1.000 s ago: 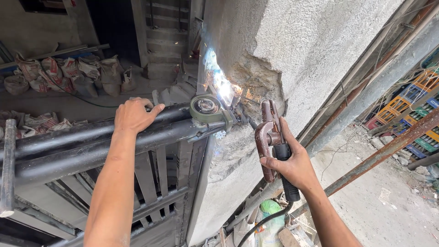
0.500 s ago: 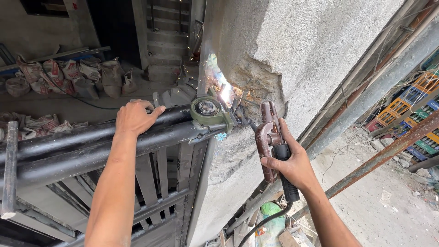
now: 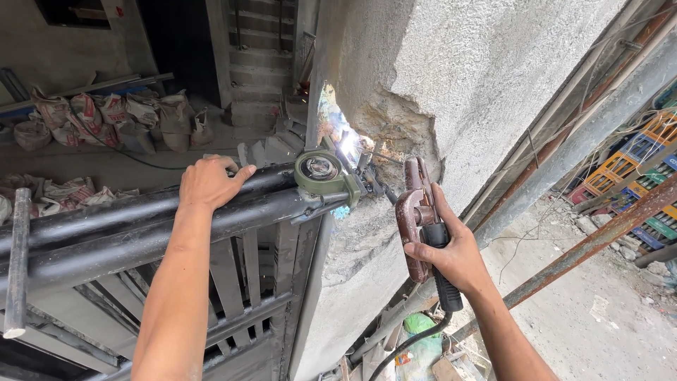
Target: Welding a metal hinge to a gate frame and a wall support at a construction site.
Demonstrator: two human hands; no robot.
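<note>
1. The landmark is the green bearing housing (image 3: 322,173), which sits at the end of the top black gate rail (image 3: 141,236), hard against the broken edge of the wall (image 3: 451,85).

2. The right hand (image 3: 451,257) is closed around the black handle of a rusty electrode holder (image 3: 417,212), to the right of the housing and a little lower. A thin rod (image 3: 384,189) runs from the holder's clamp up toward the housing.

3. A white-blue arc glow (image 3: 347,144) burns just right of the housing, where the rod tip meets the metal by the wall. A second ago the glow sat higher and farther up the wall edge. Now it is lower and tight to the housing, so I judge the weld is being laid at the housing's bracket.

4. The left hand (image 3: 208,183) lies palm-down on the rail, left of the housing, fingers curled over the far side. It has not shifted over the last second and looks to be steadying the gate.

5. The holder's cable (image 3: 409,346) drops below the right hand, well under the housing.

6. Filled sacks (image 3: 106,116) lie on the ground far left of the housing, beyond the rail; coloured crates (image 3: 649,162) stand far to its right.
</note>
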